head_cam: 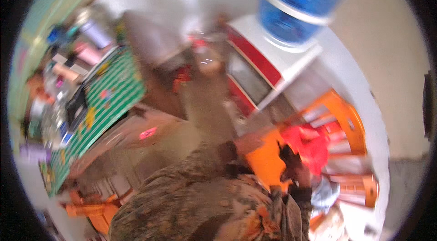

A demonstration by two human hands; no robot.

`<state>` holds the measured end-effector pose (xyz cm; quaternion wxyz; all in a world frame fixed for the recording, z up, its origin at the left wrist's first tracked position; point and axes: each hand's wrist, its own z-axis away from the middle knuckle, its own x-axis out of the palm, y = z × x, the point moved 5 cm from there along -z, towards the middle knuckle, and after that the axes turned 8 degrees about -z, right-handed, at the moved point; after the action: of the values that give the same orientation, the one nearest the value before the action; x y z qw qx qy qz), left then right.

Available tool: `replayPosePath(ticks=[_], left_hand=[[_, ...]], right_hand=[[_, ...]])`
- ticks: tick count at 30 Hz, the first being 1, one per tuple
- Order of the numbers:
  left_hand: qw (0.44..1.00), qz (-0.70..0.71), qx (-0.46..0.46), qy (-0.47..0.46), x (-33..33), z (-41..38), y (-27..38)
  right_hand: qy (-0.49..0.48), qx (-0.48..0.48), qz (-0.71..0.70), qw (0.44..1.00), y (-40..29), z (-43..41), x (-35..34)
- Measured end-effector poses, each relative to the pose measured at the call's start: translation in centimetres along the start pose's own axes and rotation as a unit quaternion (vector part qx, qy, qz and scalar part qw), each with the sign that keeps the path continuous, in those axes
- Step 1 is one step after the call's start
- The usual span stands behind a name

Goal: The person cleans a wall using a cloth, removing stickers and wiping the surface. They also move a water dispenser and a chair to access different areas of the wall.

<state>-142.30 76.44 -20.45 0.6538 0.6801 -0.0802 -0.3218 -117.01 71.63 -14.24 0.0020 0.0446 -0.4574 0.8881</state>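
Observation:
The picture is blurred by motion. My left hand (253,140), in a camouflage sleeve with a dark cuff, reaches over the orange seat of a wooden chair (268,159). Whether its fingers grip anything is too smeared to tell. At the seat's right side is my right hand (302,173), with a black item (289,156) in it, perhaps a glove. A red cloth or bag (309,143) lies against the chair's slatted backrest (353,123), just beyond my right hand.
A blue water jug (297,5) tops a red-and-white cabinet (254,72) ahead. Bottles and cups crowd a table with a green patterned cloth (116,94) at left. Another orange chair (94,212) stands lower left. A pale grey bag (324,195) sits by a second backrest (370,189).

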Motion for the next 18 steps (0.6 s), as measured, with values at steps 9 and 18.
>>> replayPosePath(ticks=[9, 18], left_hand=[[0.996, -0.079, 0.038, 0.014, 0.0, -2.0, 6.2], [0.993, -0.092, -0.016, -0.07, 9.6, -16.4, 3.6]], right_hand=[[-0.086, -0.126, 0.269, 0.951, 1.3, 0.1, 2.6], [0.059, -0.084, 0.291, 0.951, 12.2, 5.4, -9.1]])
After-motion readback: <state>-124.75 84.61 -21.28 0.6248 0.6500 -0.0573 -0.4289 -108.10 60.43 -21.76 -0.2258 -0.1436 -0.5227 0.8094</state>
